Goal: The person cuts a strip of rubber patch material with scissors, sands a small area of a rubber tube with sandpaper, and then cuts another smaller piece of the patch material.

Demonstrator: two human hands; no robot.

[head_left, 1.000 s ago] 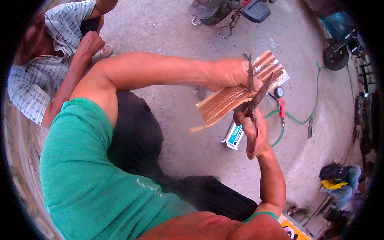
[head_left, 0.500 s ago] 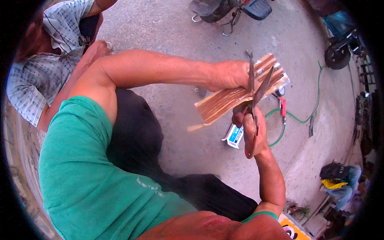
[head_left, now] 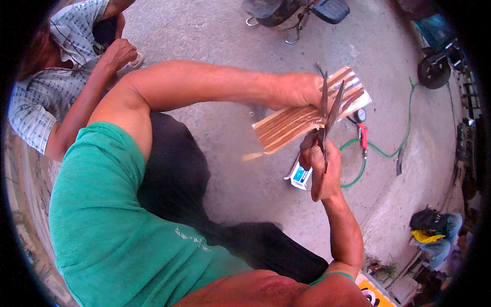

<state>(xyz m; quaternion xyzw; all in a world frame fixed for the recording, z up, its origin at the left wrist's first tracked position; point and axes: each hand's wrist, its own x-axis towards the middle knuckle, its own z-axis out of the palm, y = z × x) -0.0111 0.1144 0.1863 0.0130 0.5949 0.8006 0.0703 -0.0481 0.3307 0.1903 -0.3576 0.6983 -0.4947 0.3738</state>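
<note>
Held out in front of me is a flat sheet of brown strips (head_left: pixel 286 129), with lighter bands between them and shiny clear film over its far end. My left hand (head_left: pixel 298 92) is closed on its upper edge; the fingertips are hidden. Below it, my right hand (head_left: pixel 327 161) grips large dark metal scissors (head_left: pixel 333 110), handles low and blades pointing up. The blades are parted in a narrow V in front of the sheet; whether they touch it I cannot tell. One narrow strip end sticks out at the sheet's lower left corner.
On the concrete floor lie a white and blue box (head_left: pixel 299 176), a red inflator gun (head_left: pixel 363 134) with a round gauge and a green hose (head_left: pixel 388 153). A parked motorbike (head_left: pixel 279 13) stands at the top. Another person (head_left: pixel 71 77) sits at the left. Bags (head_left: pixel 429 225) lie at right.
The scissor blades have drawn closer together. The strip sheet has shifted slightly right and up. At the left, the other person's forearm has bent and the hand has risen.
</note>
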